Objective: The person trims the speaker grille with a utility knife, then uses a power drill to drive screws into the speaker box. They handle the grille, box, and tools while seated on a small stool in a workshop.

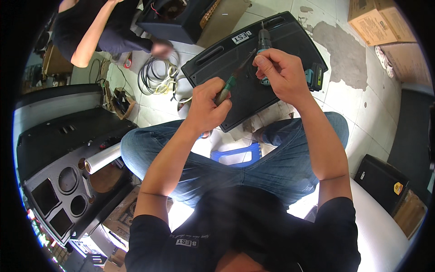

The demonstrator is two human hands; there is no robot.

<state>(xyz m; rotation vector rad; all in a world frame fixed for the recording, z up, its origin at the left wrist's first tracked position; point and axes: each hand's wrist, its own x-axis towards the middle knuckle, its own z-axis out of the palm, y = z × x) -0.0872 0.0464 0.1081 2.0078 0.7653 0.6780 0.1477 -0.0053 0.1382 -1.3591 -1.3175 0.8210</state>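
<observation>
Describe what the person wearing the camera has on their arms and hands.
Both forearms are bare, and the left hand and right hand wear no gloves, rings or watch. Short black T-shirt sleeves end above the elbows.

**What the view keeps back**

The right hand (278, 72) covers most of the cordless drill (264, 45), hiding whatever its fingertips pinch. The screwdriver (235, 77) handle sits buried in the left hand (208, 104). A co-worker (90, 27) is cut off by the top edge, one hand (161, 47) blurred.
</observation>
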